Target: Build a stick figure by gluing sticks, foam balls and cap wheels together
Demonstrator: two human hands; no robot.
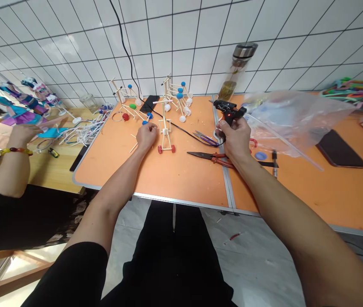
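My right hand point(237, 135) is wrapped round the handle of a black hot glue gun point(228, 111), whose small red light is lit. A long clear glue stick point(283, 140) slants rightward from behind it. My left hand point(147, 136) rests on the table with its fingers curled closed; what they hold, if anything, is hidden. Right beside it stands a small stick frame point(165, 133) with red wheels at its front. Blue caps point(149, 115) show just behind the left fingers. Two thin sticks point(133, 147) lie left of that hand.
More stick models point(177, 96) stand at the back. Red-handled pliers point(211, 157) and purple-handled cutters point(205, 137) lie mid-table. A bottle point(237, 70), plastic bag point(283, 115) and phone point(341, 149) are rightward. At left, a co-worker's hand point(24, 133) is near paper figures.
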